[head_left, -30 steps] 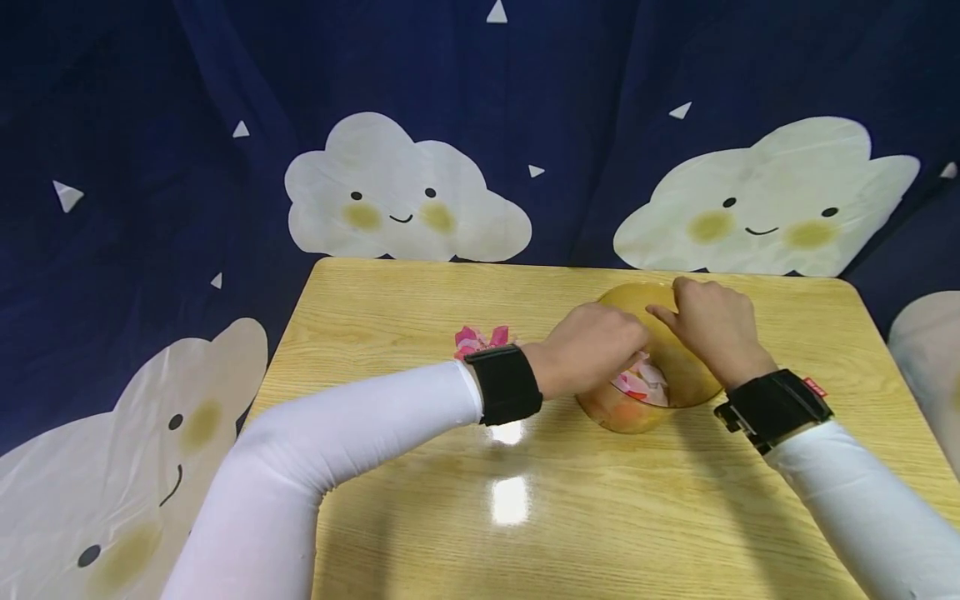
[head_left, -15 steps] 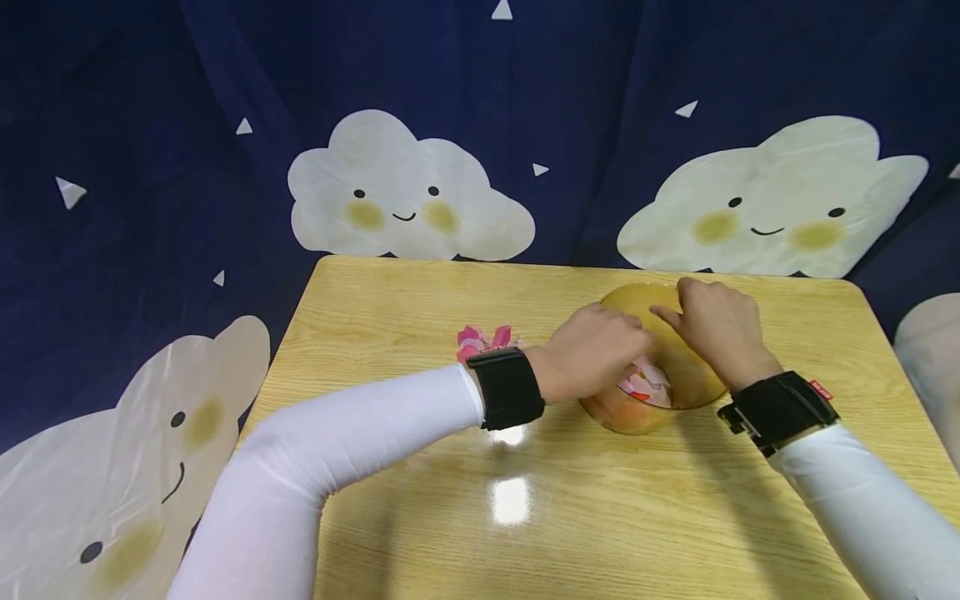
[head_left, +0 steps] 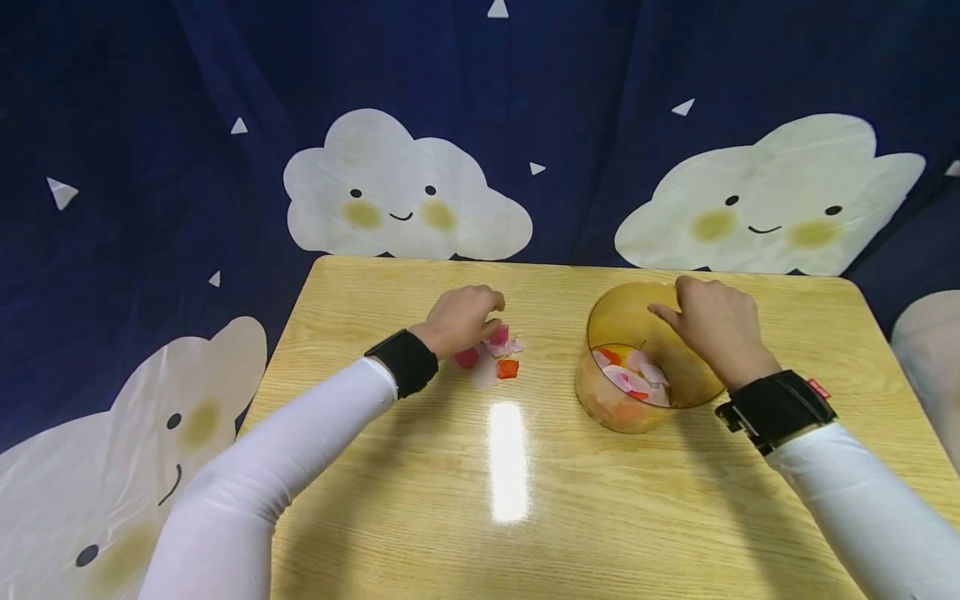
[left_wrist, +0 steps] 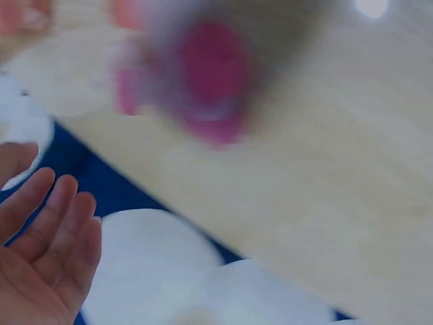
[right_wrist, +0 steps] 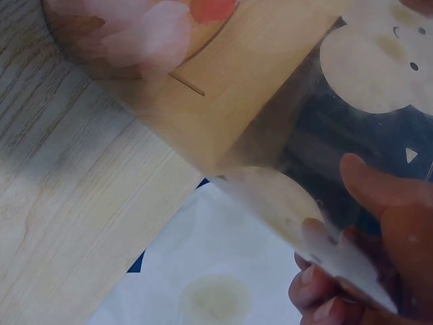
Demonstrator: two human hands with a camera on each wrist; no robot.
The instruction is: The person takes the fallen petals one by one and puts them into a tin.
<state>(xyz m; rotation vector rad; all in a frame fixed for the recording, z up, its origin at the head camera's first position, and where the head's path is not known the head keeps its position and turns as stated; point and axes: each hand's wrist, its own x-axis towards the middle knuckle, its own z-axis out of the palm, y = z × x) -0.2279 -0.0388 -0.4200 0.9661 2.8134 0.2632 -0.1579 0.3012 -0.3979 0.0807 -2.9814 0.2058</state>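
Note:
My left hand (head_left: 463, 318) hovers over a small pile of petals (head_left: 486, 371) in pink, white and red on the table. Its fingers are loosely bent with nothing between them; the left wrist view shows the hand (left_wrist: 51, 254) holding nothing and blurred pink petals (left_wrist: 213, 68) at the top. To the right stands a clear amber bowl (head_left: 693, 387) with several pink, white and red petals inside. My right hand (head_left: 716, 325) grips its rim at the right, with fingers (right_wrist: 318, 298) outside the see-through wall and the thumb on the inner side.
The light wood table (head_left: 585, 517) ends at a dark blue curtain (head_left: 570, 75) with white clouds behind it. A bright light reflection (head_left: 508, 467) lies on the tabletop between the petals and my body.
My left hand has come out of the bowl and moved left to above the petals on the table. My right hand keeps its hold on the rim, and the bowl has not moved.

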